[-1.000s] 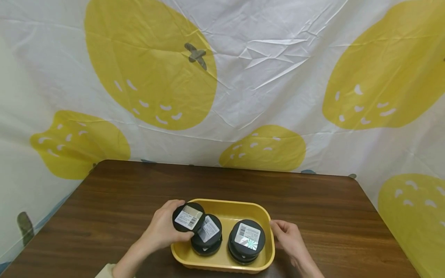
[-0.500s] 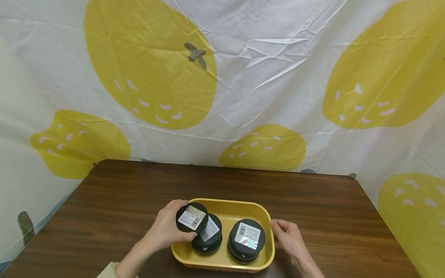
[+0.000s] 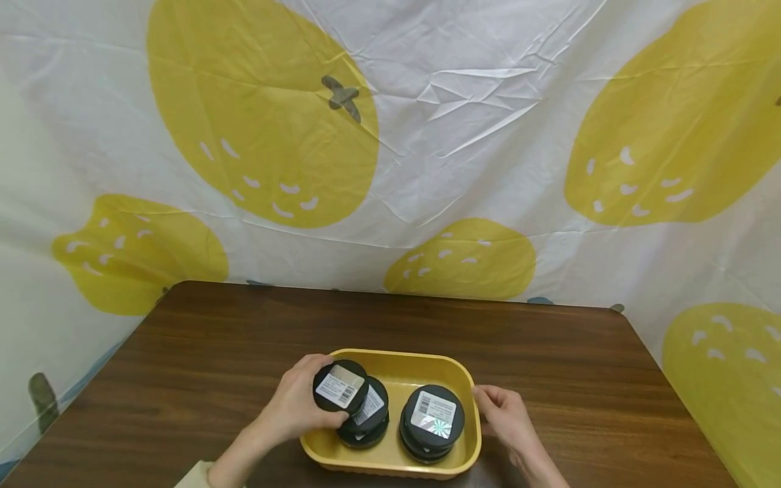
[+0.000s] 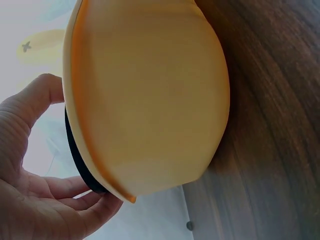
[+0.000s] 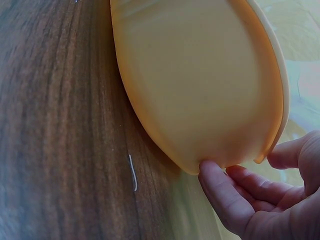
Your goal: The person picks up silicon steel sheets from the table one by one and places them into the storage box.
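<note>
My left hand (image 3: pixel 295 407) grips a flat round black container (image 3: pixel 340 388) with a white barcode label, thumb at its near side and fingers at its far side. It overlaps a left stack of similar black containers (image 3: pixel 369 410) inside the yellow plastic bin (image 3: pixel 396 468). In the left wrist view, only a dark edge of the held container (image 4: pixel 80 157) shows past the bin's rim. My right hand (image 3: pixel 505 415) pinches the bin's right end; in the right wrist view the thumb is at the rim and the fingertips (image 5: pixel 212 172) press the outer wall.
A second stack of black containers (image 3: pixel 433 417), its top label bearing a shiny sticker, stands in the bin's right half. Under the bin is a dark wooden table (image 3: pixel 244 339). Behind it hangs a white cloth (image 3: pixel 476 169) printed with yellow fruit.
My left hand has moved a little right and toward me with the black container, which now covers more of the left stack. The right hand has stayed at the bin's end.
</note>
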Demonstrator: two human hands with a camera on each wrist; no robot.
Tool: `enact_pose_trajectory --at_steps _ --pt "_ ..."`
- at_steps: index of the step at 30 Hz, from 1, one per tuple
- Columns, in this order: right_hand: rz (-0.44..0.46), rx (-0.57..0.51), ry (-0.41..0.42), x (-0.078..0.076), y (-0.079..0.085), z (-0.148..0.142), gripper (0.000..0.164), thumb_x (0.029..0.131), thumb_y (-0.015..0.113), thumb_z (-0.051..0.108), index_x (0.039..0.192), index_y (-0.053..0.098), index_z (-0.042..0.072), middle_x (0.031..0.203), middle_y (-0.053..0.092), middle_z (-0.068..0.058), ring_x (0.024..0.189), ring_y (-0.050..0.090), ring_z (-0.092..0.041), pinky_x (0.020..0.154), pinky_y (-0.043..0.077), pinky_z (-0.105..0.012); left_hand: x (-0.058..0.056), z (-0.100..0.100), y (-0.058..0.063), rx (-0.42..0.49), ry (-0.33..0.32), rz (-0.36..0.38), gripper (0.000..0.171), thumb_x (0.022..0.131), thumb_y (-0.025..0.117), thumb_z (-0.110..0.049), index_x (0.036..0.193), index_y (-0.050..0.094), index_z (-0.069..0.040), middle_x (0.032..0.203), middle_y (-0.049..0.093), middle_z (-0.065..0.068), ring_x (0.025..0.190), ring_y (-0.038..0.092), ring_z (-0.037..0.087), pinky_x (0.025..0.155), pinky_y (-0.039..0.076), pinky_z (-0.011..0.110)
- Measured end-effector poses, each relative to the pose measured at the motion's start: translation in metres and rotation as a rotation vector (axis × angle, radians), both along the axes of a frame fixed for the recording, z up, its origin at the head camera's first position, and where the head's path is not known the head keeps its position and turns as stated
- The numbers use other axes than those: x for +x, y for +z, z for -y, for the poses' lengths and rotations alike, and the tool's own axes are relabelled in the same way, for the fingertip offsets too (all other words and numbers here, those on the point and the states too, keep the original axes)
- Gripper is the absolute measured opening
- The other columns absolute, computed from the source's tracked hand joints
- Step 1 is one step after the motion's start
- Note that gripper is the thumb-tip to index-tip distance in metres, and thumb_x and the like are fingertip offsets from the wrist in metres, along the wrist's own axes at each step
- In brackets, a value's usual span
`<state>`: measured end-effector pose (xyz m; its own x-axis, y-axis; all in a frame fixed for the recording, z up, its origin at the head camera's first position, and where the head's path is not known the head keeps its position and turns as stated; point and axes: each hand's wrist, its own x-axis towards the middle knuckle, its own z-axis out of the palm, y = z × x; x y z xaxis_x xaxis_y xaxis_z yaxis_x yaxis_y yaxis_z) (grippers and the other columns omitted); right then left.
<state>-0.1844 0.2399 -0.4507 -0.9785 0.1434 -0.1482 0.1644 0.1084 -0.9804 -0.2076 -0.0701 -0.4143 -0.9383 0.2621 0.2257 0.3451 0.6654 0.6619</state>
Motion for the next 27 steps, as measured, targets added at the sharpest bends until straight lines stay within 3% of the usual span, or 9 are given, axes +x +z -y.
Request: enact_pose_trajectory --at_steps 18,27 --pt "-0.007 0.016 -0.006 -0.0007 -0.0012 0.0006 0.029 0.094 0.052 0.009 0.106 0.061 -0.016 0.087 0.064 -0.013 0.073 0.061 -0.018 0.061 0.056 -0.035 0.0035 -0.0068 -0.0001 -0.007 -0.016 -0.009 0.078 0.049 0.089 -0.018 0.116 0.057 0.004 0.116 0.057 0.014 0.105 0.054 0.031 0.091 0.043 0.050" --pt "-0.011 0.025 -0.012 -0.0005 -0.0004 0.0009 0.027 0.094 0.052 0.009 0.105 0.062 -0.014 0.087 0.064 -0.013 0.077 0.060 -0.018 0.061 0.056 -0.037 0.0029 -0.0090 -0.0051 -0.003 -0.029 -0.048 0.079 0.046 0.088 -0.016 0.116 0.057 0.005 0.115 0.057 0.015 0.105 0.054 0.032 0.091 0.044 0.049"
